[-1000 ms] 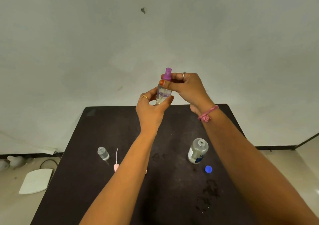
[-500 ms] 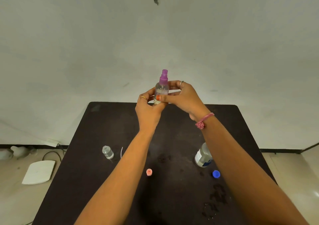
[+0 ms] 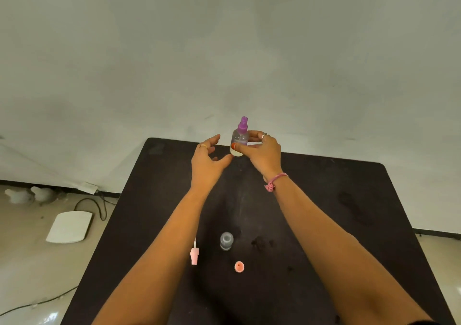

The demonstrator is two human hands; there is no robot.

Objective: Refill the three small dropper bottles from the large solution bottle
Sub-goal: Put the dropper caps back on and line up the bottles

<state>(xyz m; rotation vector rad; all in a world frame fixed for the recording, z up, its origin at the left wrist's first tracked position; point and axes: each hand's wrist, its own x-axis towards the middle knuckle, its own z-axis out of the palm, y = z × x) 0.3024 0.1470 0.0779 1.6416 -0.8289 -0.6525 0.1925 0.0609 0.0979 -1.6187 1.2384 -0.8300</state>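
Observation:
My right hand (image 3: 262, 152) grips a small clear bottle with a purple spray top (image 3: 240, 136), upright near the far edge of the black table (image 3: 324, 200). My left hand (image 3: 208, 161) is just to its left, fingers spread, no longer touching it. An uncapped small clear bottle (image 3: 226, 241) stands between my forearms. A pink spray pump with its tube (image 3: 194, 254) lies to its left, and a pink cap (image 3: 239, 266) lies nearer to me. The large solution bottle is hidden behind my right arm.
Dark wet spots (image 3: 260, 242) mark the table right of the uncapped bottle. On the floor at left lie a white flat board (image 3: 69, 226) and a black cable (image 3: 99, 207). A plain grey wall rises behind the table.
The purple-topped bottle has come down toward the table's far edge. My left hand has let go of it and opened. The view has shifted left, hiding the large bottle and blue cap.

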